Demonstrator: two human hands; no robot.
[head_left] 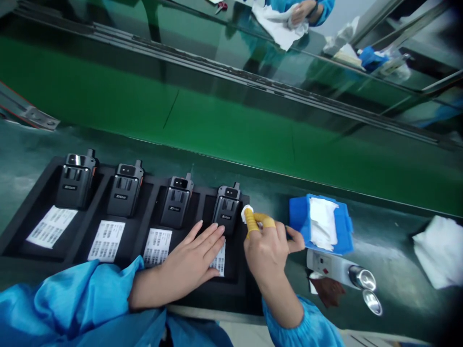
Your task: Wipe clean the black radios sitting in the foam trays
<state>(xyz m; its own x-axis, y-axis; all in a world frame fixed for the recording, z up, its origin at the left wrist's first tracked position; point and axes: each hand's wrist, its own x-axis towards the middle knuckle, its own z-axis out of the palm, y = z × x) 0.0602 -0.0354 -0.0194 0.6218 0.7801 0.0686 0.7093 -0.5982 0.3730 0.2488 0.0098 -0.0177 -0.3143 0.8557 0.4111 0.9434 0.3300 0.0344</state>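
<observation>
On a green workbench [394,270], the left hand [188,265] lies flat, fingers slightly spread, apparently steadying the rightmost Riton handset [226,209]; the right hand [265,246] pinches a white wad [244,218] beside it; the compartmented black tray [249,284] likely keeps handsets separated.

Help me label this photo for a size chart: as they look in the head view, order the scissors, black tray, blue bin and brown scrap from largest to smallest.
1. Black tray
2. Blue bin
3. Brown scrap
4. Scissors, though they lie farther from the camera, so their true rank is unsure.
</observation>
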